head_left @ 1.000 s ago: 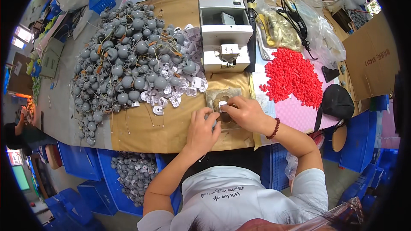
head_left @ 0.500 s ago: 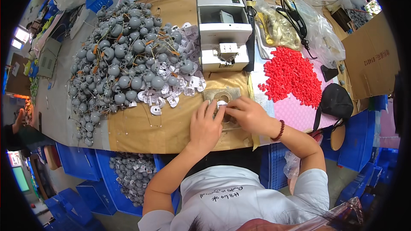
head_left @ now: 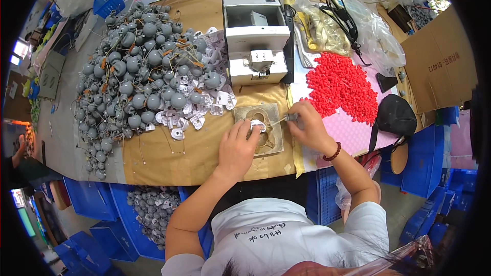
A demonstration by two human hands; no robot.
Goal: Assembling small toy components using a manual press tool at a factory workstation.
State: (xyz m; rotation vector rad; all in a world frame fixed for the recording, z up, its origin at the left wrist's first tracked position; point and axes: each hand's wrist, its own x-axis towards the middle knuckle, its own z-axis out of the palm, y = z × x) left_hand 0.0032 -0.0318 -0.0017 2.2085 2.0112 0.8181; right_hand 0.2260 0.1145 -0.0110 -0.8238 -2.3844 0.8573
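Resting the left hand (head_left: 236, 149), curled, against the white piece (head_left: 258, 125) on the block (head_left: 277, 138) between both hands, probably preventing slip; not showing whether gripping or pressing. Pinching the grey part (head_left: 292, 117) in the right hand (head_left: 310, 129), apparently holding the cord (head_left: 277, 121) straight.

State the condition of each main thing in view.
Left hand: fingertips on white part
Right hand: grip closed on gray piece
White part: on the block
Cord: stretched straight
Block: lying flat
Gray balls: heaped
Red pieces: heaped
White machine: power unclear
Blue bin: holding more gray balls
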